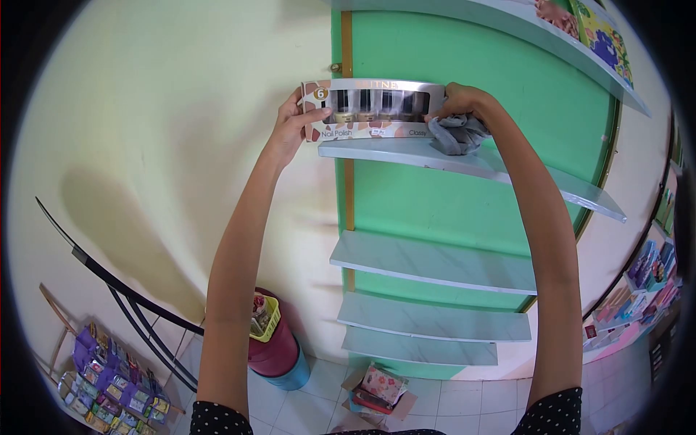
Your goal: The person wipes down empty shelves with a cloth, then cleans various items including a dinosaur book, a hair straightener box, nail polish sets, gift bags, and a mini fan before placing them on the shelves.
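Note:
Both my arms reach up to a nail polish box (370, 129) at the left end of an upper shelf (391, 149). Through its clear window several small bottles with dark caps show. My left hand (293, 125) grips the box's left end, thumb across the front. At the other end my right hand (464, 105) has its fingers at the box's edge and also holds a crumpled grey cloth (460, 136), which hangs down over the shelf's front.
Marbled shelves (428, 262) run down a green wall panel. Lower left stand a curved black frame (130, 290), a purple hanging rack (109, 370) and stacked bins (279, 351). An open carton (378, 391) sits on the tiled floor. Stocked racks (645, 283) line the right.

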A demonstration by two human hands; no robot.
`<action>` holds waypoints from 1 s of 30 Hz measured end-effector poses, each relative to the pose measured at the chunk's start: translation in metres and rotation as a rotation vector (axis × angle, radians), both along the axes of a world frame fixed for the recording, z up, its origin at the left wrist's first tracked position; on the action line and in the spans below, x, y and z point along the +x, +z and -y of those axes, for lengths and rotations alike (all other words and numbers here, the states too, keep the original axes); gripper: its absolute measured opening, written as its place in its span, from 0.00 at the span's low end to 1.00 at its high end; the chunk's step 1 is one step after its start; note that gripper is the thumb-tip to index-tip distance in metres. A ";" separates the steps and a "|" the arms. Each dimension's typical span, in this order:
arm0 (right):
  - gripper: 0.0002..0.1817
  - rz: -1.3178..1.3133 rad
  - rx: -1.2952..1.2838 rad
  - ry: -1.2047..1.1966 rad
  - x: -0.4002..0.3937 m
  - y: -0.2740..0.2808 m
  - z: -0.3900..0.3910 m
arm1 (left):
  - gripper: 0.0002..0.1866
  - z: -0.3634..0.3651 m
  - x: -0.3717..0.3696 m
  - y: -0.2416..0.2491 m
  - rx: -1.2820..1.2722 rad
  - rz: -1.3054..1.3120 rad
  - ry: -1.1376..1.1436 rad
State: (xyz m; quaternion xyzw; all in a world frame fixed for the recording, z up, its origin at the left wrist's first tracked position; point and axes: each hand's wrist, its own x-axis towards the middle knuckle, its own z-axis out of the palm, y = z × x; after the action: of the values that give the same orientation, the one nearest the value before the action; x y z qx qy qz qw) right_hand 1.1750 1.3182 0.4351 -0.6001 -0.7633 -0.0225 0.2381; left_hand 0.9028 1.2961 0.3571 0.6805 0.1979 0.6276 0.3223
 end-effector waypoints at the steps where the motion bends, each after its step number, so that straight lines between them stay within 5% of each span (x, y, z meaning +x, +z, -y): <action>1: 0.34 0.001 -0.005 -0.007 -0.001 0.000 0.001 | 0.26 -0.001 0.000 0.000 -0.005 0.001 -0.007; 5: 0.32 0.125 0.009 0.018 0.013 -0.001 0.003 | 0.26 -0.004 0.001 -0.002 0.000 -0.003 0.018; 11: 0.20 -0.260 0.518 0.115 0.053 -0.022 0.098 | 0.27 -0.006 0.000 -0.006 0.049 -0.027 0.122; 13: 0.16 -0.417 0.403 0.162 0.058 -0.039 0.144 | 0.27 -0.011 -0.006 -0.011 0.074 -0.039 0.121; 14: 0.15 -0.615 0.353 0.112 0.045 -0.057 0.174 | 0.21 -0.034 -0.023 -0.011 0.107 -0.053 -0.019; 15: 0.16 -0.546 0.370 0.135 0.044 -0.073 0.192 | 0.15 -0.050 -0.046 -0.024 0.137 -0.052 -0.151; 16: 0.16 -0.232 0.590 0.232 0.041 -0.100 0.203 | 0.23 -0.022 -0.042 -0.040 0.156 0.009 0.049; 17: 0.16 -0.248 0.536 0.299 0.036 -0.134 0.213 | 0.31 0.008 -0.038 -0.051 0.159 0.051 0.260; 18: 0.16 -0.266 0.479 0.364 0.029 -0.166 0.224 | 0.30 0.016 -0.055 -0.086 0.191 0.134 0.268; 20: 0.14 -0.699 -0.131 0.356 0.001 -0.235 0.246 | 0.19 0.031 -0.097 -0.179 0.163 0.323 0.363; 21: 0.12 -0.352 -0.611 0.386 -0.010 -0.256 0.228 | 0.10 0.033 -0.121 -0.243 0.133 0.423 0.449; 23: 0.14 -0.300 -0.974 0.357 -0.027 -0.375 0.214 | 0.22 0.094 -0.082 -0.337 -0.353 0.538 0.751; 24: 0.15 -0.050 -0.952 0.379 -0.025 -0.440 0.217 | 0.16 0.122 -0.067 -0.390 -0.616 0.421 0.872; 25: 0.15 0.054 -1.045 0.302 -0.031 -0.481 0.222 | 0.13 0.153 -0.049 -0.466 -0.592 0.326 0.913; 26: 0.15 0.149 -1.115 0.287 -0.026 -0.531 0.235 | 0.12 0.197 -0.033 -0.514 -1.034 0.109 0.863; 27: 0.14 0.244 -1.172 0.276 -0.021 -0.576 0.241 | 0.13 0.244 -0.001 -0.604 -0.987 0.247 0.883; 28: 0.14 0.257 -1.193 0.287 -0.016 -0.607 0.246 | 0.15 0.291 0.023 -0.605 -1.243 0.357 0.632; 29: 0.15 0.330 -1.321 0.273 -0.014 -0.631 0.250 | 0.17 0.329 0.050 -0.628 -1.249 -0.102 0.814; 30: 0.15 0.402 -1.436 0.260 -0.014 -0.656 0.252 | 0.19 0.366 0.068 -0.646 -1.335 -0.161 0.702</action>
State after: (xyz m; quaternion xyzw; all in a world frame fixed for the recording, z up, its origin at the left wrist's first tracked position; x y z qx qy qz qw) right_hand 1.1610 1.0663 -0.2208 -0.4974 -0.6836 0.3995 -0.3545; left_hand 0.9711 0.9306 -0.2890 0.2818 0.7636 0.3888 0.4317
